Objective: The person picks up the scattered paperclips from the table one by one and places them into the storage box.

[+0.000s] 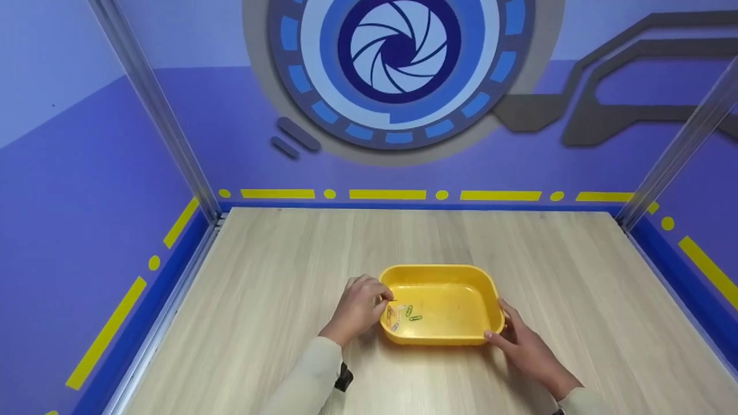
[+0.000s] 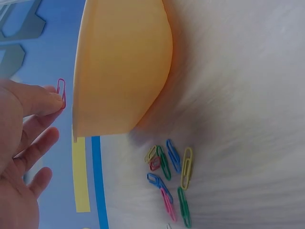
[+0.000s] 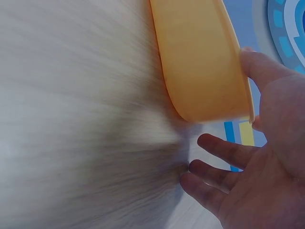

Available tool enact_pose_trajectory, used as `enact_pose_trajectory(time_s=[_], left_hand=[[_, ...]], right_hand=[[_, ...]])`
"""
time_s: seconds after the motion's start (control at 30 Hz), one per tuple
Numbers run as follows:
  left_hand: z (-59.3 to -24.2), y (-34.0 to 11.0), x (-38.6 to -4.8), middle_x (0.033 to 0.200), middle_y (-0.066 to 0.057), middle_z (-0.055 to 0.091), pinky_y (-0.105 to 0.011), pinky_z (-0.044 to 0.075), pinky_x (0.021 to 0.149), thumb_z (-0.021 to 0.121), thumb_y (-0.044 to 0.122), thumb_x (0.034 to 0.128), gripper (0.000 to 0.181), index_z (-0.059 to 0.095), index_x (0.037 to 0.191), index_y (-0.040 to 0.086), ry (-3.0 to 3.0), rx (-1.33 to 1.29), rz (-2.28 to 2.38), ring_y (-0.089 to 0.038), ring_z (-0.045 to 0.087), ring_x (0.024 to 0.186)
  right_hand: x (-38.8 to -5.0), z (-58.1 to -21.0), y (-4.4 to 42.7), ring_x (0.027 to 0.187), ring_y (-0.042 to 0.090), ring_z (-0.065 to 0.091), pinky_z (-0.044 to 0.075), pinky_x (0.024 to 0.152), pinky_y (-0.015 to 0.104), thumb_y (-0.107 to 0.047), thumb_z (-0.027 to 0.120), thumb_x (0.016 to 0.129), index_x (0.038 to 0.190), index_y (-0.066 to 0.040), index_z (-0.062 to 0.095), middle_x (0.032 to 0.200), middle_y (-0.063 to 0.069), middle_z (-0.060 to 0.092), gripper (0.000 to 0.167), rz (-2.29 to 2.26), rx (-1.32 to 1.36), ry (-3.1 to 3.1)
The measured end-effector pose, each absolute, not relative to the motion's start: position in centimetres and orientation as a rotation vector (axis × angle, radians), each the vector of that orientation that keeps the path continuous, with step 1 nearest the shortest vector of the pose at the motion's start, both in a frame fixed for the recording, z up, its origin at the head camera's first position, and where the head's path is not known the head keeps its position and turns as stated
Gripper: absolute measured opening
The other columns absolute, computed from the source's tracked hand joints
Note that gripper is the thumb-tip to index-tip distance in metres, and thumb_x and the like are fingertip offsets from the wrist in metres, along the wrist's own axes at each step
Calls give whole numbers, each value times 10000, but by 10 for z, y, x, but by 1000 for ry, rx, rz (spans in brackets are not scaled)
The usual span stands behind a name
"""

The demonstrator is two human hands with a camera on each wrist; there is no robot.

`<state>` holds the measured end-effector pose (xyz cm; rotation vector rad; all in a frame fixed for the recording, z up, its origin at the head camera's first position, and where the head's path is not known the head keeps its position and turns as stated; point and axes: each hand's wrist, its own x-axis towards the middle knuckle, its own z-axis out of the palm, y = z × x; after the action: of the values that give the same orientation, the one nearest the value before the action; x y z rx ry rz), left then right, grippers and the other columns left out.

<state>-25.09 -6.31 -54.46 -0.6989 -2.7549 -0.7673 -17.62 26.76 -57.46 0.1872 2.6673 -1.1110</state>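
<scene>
A yellow plastic tray (image 1: 444, 340) sits on the wooden table. My left hand (image 1: 358, 305) is at the tray's left rim, thumb and forefinger pinching a pinkish-red paper clip (image 2: 62, 90); the other fingers are spread. Green paper clips (image 1: 413, 317) and several others, pale and reddish, lie inside the tray near its left wall. At the near right corner, my right hand (image 1: 527, 346) holds the tray's rim between thumb and forefinger, its remaining fingers loose outside. In the left wrist view, blue, yellow, green, red and pink paper clips (image 2: 187, 168) lie on the table beside the tray.
The pale wooden table (image 1: 288, 248) is bordered by blue-purple printed walls (image 1: 461, 173) at the back and both sides. Metal posts (image 1: 167, 121) stand at the two back corners.
</scene>
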Motion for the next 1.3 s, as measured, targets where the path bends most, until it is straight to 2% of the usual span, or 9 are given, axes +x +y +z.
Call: enact_pose_trajectory(time_s=[0.27,0.5,0.67,0.83,1.03,1.3], left_hand=[[-547,-54,-252,869,117,700,-348,425,954,720,152,842,75,755,886,202,-2725,-804,-767,-96,581,931],[-547,-51,-249,1057,97,722,-355,414,987,692,211,876,236,726,1110,212,-2765,-803,-781,-107,594,1045],[-544,-56,-248,1162,90,686,-359,411,1003,678,244,886,300,686,1186,234,-2786,-747,-815,-121,572,1130],[-542,-65,-249,1218,59,662,-370,437,1012,675,224,889,321,670,1210,208,-2763,-776,-814,-151,571,1149],[-541,-75,-249,1260,76,640,-365,442,1017,664,255,901,332,653,1232,223,-2775,-766,-808,-139,566,1159],[-543,-91,-249,1229,58,658,-380,451,1008,687,221,887,315,673,1200,194,-2714,-775,-825,-149,583,1148]], right_hand=[[-175,-572,269,1384,414,375,293,1103,597,-571,574,889,1558,-193,75,1516,243,354,916,-1136,169,2672],[-175,-571,269,1419,410,313,257,1123,596,-569,566,895,1560,-208,60,1542,224,319,910,-1147,137,2663],[-175,-571,269,1411,423,320,262,1114,607,-583,557,894,1560,-194,48,1536,240,318,924,-1116,154,2670],[-176,-571,269,1405,426,329,277,1111,598,-597,556,888,1560,-189,43,1544,240,300,939,-1113,169,2657],[-177,-572,269,1410,425,319,266,1114,602,-607,557,882,1560,-186,42,1553,236,281,950,-1110,172,2654],[-177,-572,269,1411,433,308,276,1113,593,-622,547,880,1560,-177,15,1559,251,249,971,-1094,171,2647]])
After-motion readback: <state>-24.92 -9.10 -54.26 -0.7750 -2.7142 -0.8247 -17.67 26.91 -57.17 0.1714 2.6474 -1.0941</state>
